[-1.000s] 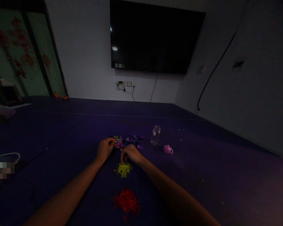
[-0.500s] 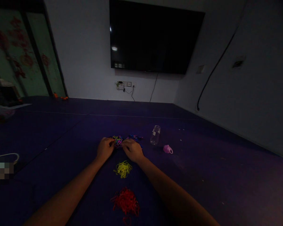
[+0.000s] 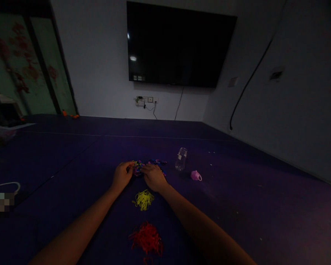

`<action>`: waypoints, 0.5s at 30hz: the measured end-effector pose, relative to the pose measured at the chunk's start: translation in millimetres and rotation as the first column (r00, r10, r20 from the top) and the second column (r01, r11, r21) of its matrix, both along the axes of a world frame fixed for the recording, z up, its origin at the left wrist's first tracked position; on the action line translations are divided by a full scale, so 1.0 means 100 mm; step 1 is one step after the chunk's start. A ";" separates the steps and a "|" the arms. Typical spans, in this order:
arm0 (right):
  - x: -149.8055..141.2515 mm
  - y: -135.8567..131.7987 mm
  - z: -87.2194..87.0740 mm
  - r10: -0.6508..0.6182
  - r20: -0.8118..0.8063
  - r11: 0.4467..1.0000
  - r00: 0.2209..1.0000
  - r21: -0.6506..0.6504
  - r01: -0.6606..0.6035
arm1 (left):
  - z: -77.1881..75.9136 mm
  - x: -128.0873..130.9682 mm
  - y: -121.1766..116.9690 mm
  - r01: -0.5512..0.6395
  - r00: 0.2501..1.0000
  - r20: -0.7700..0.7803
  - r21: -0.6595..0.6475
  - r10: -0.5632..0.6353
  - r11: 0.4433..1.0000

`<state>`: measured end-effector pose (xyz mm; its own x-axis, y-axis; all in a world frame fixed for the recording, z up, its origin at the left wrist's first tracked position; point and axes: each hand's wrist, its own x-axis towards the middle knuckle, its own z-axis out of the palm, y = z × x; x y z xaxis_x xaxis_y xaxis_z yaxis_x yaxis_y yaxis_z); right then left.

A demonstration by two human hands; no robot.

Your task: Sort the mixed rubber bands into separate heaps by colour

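Observation:
My left hand (image 3: 123, 175) rests at the left edge of a mixed pile of coloured rubber bands (image 3: 138, 168). Its thumb and fingers are closed on bands at that edge. From the other side my right hand (image 3: 154, 176) lies over the pile, fingers stretched out and touching the bands; it covers much of the pile's right part. Nearer to me is a small heap of yellow rubber bands (image 3: 143, 200). Closer still lies a larger heap of red rubber bands (image 3: 147, 238).
A clear jar (image 3: 181, 159) stands uncapped to the right, with a pink lid (image 3: 196, 175) with a loop beside it. Everything lies on a dark purple mat (image 3: 237, 191). A television (image 3: 182, 44) hangs on the far wall; a white cable (image 3: 8, 183) is at left.
My right hand has moved from just above the yellow heap up and away to the mixed pile, its fingers now spread over it. My left hand has stayed at the pile's left edge.

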<state>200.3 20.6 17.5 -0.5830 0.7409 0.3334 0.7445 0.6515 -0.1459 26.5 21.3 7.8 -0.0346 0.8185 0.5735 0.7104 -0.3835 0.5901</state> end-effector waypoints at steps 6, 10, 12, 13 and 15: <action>0.05 0.04 0.01 -0.126 -0.086 0.992 0.988 -0.030 0.124 | 0.05 0.05 -0.07 -0.102 0.969 -0.227 -0.025 0.094 0.994; 0.08 0.05 0.02 -0.228 -0.115 0.974 0.967 -0.040 0.225 | 0.07 0.12 -0.14 -0.120 0.925 -0.369 -0.051 0.093 0.991; 0.09 0.06 0.02 -0.274 -0.129 0.962 0.953 -0.046 0.270 | 0.07 0.13 -0.16 -0.145 0.904 -0.413 -0.048 0.113 0.988; 0.09 0.06 0.02 -0.292 -0.135 0.956 0.947 -0.048 0.288 | 0.07 0.13 -0.16 -0.162 0.896 -0.425 -0.046 0.127 0.986; 0.09 0.06 0.01 -0.319 -0.145 0.948 0.937 -0.052 0.315 | 0.06 0.11 -0.15 -0.201 0.888 -0.430 -0.040 0.165 0.979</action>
<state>209.7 26.8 19.0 -0.2616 0.8890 0.3758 0.8799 0.3797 -0.2858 37.5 5.9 14.2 0.0422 0.8653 0.4994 0.9523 -0.1861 0.2419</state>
